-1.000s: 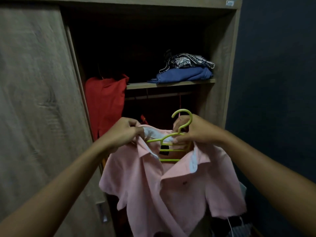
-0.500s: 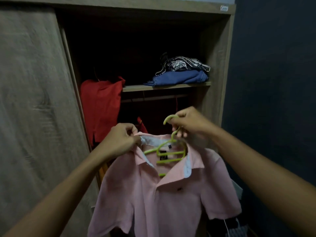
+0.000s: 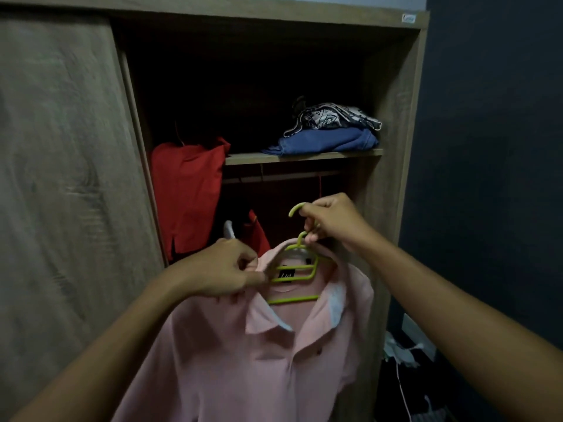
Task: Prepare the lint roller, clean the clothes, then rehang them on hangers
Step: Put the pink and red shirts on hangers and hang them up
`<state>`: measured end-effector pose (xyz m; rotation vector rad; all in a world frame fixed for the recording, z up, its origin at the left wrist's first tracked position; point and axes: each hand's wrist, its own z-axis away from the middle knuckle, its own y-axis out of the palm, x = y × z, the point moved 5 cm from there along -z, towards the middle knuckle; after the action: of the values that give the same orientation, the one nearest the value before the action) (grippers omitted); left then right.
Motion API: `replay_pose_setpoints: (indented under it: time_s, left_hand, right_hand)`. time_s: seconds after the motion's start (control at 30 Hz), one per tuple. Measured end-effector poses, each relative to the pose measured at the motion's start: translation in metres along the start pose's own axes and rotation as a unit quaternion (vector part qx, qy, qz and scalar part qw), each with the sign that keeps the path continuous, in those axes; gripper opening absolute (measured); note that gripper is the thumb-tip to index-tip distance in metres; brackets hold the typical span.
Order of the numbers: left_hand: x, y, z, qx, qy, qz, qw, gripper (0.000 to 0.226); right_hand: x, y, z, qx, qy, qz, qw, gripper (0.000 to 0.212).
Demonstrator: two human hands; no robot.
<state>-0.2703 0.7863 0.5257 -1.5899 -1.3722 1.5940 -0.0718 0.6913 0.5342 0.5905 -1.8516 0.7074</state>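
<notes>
Head view: wardrobe (image 3: 393,117), dark wall (image 3: 493,147); left hand (image 3: 222,269) pinches shirt (image 3: 243,360), right hand (image 3: 332,220) grips hanger (image 3: 292,300).

Both arms are bare and stretch out in front of the person. The left arm (image 3: 115,351) comes up from the bottom left. The right arm (image 3: 457,303) comes up from the bottom right. The left hand (image 3: 225,271) shows its back to the camera. Its fingers are curled in, and the thumb and first finger pinch the collar of the pink shirt (image 3: 243,345). The right hand (image 3: 333,220) is higher than the left hand and a bit farther away. Its fingers (image 3: 311,236) curl round the neck of the green hanger (image 3: 297,265), just under the hook. The two hands are near each other but do not touch.
</notes>
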Motion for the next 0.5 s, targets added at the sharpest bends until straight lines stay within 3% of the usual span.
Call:
replay_pose_setpoints:
  time_s: [0.07,0.13,0.17,0.27,0.37,0.5]
  left_hand:
    - [-0.003,-0.015,0.000,-0.098,0.037,-0.028,0.994,0.049]
    - [-0.001,-0.028,-0.001,-0.198,0.073,-0.048,0.976,0.046]
    - [0.001,-0.030,-0.003,-0.204,0.080,-0.055,0.974,0.045]
    - [0.011,-0.014,-0.010,-0.123,0.077,-0.072,0.987,0.050]
    - [0.010,-0.008,-0.014,-0.142,0.111,-0.051,0.982,0.035]
    - [0.019,-0.009,-0.017,-0.177,0.104,0.001,0.979,0.042]
  right_hand:
    - [0.011,0.004,0.006,0.027,-0.005,0.019,0.999,0.025]
    - [0.028,0.007,0.014,0.049,-0.018,0.016,0.999,0.023]
    - [0.039,0.007,0.019,0.053,-0.029,0.002,0.998,0.024]
    - [0.066,0.002,0.029,0.056,-0.069,-0.049,0.995,0.023]
    - [0.075,-0.002,0.031,0.099,-0.116,-0.041,0.987,0.015]
    - [0.059,-0.025,0.025,0.160,-0.188,0.191,0.950,0.024]
